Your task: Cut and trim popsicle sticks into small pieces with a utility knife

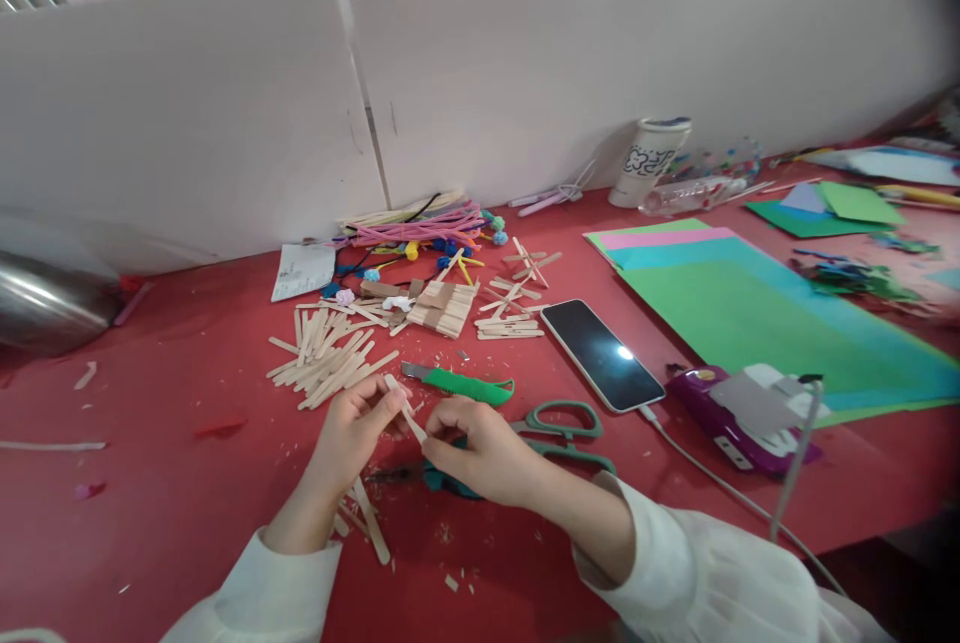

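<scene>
A pale wooden craft stick (406,410) is held between my two hands, slanting down to the right. My left hand (358,433) pinches its upper end between thumb and fingers. My right hand (480,448) is closed on its lower end. Just beyond them lies a green utility knife (469,385) with its blade out. Beneath and behind my right hand are green-handled scissors (566,420) and a tool with blue-green grips (442,483), partly covered. Loose craft sticks (322,358) are heaped ahead of my left hand, and a few more sticks (370,521) lie below it.
On the red table (187,503) lie a phone (602,355) on a cable, a purple power strip (739,418), coloured paper sheets (780,313) and pipe cleaners (420,226). A tumbler (649,163) stands by the white partition (562,83). A metal cylinder (52,303) is at left.
</scene>
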`<action>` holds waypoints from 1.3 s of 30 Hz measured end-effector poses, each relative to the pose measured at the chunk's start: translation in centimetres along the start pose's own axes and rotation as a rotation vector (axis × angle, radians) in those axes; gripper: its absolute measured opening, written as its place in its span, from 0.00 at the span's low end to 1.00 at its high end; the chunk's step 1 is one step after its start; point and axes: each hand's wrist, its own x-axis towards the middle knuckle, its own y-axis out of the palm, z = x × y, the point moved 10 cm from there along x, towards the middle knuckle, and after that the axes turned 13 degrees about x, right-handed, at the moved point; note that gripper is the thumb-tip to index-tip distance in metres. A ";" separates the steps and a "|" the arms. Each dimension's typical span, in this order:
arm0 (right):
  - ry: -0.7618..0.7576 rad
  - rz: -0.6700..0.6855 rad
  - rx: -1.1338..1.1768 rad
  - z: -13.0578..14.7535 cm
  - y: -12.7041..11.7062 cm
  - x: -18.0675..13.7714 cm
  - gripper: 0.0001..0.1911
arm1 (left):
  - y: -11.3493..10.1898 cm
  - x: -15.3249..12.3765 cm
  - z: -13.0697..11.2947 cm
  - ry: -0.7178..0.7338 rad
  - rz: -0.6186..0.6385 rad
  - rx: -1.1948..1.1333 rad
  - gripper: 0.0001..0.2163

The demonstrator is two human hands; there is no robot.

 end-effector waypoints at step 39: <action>-0.089 0.345 -0.706 1.1 9.8 -1.6 0.10 | -6.4 0.7 0.9 0.012 -0.092 0.306 0.15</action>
